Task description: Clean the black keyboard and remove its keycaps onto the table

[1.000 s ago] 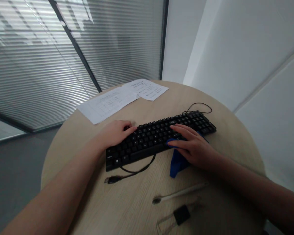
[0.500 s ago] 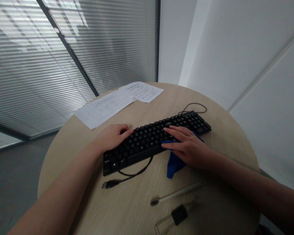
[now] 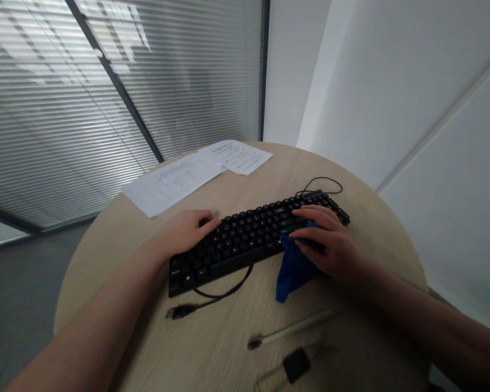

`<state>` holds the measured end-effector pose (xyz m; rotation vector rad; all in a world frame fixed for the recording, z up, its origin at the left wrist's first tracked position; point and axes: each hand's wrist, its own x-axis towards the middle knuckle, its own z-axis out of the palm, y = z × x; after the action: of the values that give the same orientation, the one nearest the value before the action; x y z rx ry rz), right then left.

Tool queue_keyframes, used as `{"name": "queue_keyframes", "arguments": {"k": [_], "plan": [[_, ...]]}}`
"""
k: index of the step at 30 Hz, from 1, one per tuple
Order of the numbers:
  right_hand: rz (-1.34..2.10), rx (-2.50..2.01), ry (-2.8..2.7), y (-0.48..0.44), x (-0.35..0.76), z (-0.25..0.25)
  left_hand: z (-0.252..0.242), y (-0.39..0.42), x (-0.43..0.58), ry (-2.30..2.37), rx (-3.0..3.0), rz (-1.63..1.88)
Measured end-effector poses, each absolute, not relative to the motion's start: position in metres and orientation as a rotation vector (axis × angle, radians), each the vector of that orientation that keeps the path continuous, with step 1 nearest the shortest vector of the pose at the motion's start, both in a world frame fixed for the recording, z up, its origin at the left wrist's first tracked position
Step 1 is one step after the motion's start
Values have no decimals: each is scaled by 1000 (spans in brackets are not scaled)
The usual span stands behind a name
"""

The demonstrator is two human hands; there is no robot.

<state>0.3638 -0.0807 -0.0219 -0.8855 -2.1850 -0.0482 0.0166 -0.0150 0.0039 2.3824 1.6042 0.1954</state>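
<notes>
A black keyboard (image 3: 245, 239) lies across the round wooden table (image 3: 212, 348). My left hand (image 3: 185, 231) rests on its left end, fingers bent loosely over the back edge, holding the board in place. My right hand (image 3: 329, 242) lies flat on a blue cloth (image 3: 292, 269), pressing it onto the right part of the keyboard with the fingers stretched out. The cloth hangs off the keyboard's front edge onto the table. The keyboard's cable (image 3: 222, 294) loops in front and ends in a USB plug (image 3: 179, 312).
Two printed paper sheets (image 3: 179, 179) lie at the table's far edge. Near the front lie a white-handled brush (image 3: 289, 329) and a small black-headed brush (image 3: 296, 365). A glass wall with blinds stands behind left, white walls to the right.
My right hand has slid to the right along the keyboard with the blue cloth under it. My left hand has stayed on the left end.
</notes>
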Motion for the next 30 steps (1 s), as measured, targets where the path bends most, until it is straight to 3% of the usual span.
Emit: {"name": "queue_keyframes", "arguments": {"k": [14, 21, 30], "plan": [[4, -1030, -2380, -83, 357, -25, 4, -15, 15, 1608, 2397, 193], [125, -1142, -1841, -77, 385, -12, 3, -13, 15, 1582, 2411, 203], [-194, -1098, -1042, -66, 416, -1, 1, -11, 14, 1593, 2386, 206]]}}
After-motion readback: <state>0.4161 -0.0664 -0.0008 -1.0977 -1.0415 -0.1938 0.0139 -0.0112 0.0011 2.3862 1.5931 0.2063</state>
